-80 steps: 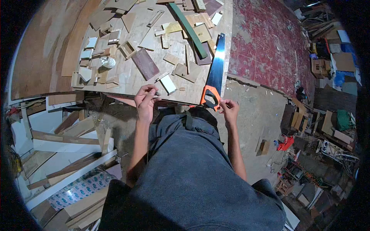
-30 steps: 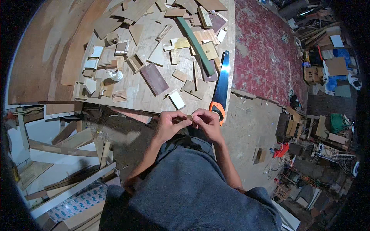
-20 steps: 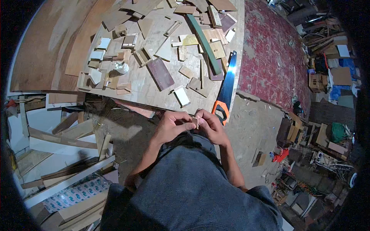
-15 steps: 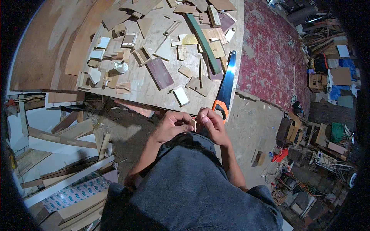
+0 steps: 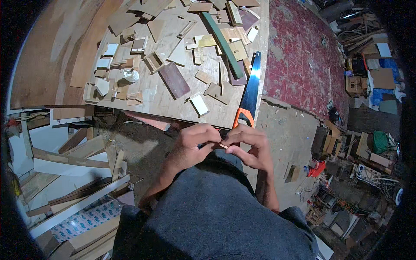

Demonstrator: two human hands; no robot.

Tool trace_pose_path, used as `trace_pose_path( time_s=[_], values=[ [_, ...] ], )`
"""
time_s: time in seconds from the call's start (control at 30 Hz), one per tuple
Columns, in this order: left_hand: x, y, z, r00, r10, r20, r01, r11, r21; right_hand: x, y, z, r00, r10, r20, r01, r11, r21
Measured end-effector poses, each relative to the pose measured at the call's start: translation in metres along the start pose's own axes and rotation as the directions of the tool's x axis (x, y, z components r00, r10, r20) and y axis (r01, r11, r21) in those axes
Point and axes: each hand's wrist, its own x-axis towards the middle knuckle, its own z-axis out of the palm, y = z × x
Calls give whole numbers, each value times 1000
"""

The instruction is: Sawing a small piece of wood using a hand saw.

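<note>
My left hand (image 5: 194,145) and my right hand (image 5: 253,148) meet fingertip to fingertip just off the table's near edge, above my lap. Pinched between them is a small thin piece of wood (image 5: 223,146), mostly covered by the fingers. Both hands have bent fingers and closed pinches. Just beyond my right hand lies a handsaw (image 5: 249,97) with an orange handle, its blade pointing away along the table's right side. The handle sits at the table's near corner.
Wood offcuts, small box frames and a long green strip (image 5: 223,45) cover much of the table (image 5: 151,93). A white spiral bulb (image 5: 130,76) stands at the left. Scrap boards (image 5: 71,158) pile up on the floor at left; clutter lines the right.
My right hand has turned inward, and its fingertips now meet those of my left hand. The small wooden piece has tilted between them. Table items appear slightly shifted left and up.
</note>
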Motion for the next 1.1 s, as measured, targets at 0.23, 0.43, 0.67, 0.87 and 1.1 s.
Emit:
trace_pose_path(
  time_s=[0.23, 0.43, 0.67, 0.87, 1.1],
  values=[
    [2, 10, 8, 989, 129, -66, -123, 988, 94, -3, -4, -2, 1000, -15, -20, 14, 999, -32],
    [-1, 12, -3, 928, 279, -248, -224, 947, 229, -10, 1, -15, 984, -161, -75, 148, 978, -150],
    [11, 19, -11, 896, 414, -163, -338, 872, 354, 3, -25, -10, 984, 138, -110, -129, 988, 83],
    [16, 25, -12, 890, 432, -145, -359, 860, 362, 16, -32, -11, 990, -133, -54, 128, 988, -86],
    [14, 28, -6, 909, 395, -130, -337, 883, 327, 13, -26, -23, 985, -175, 8, 174, 973, -151]
  ],
)
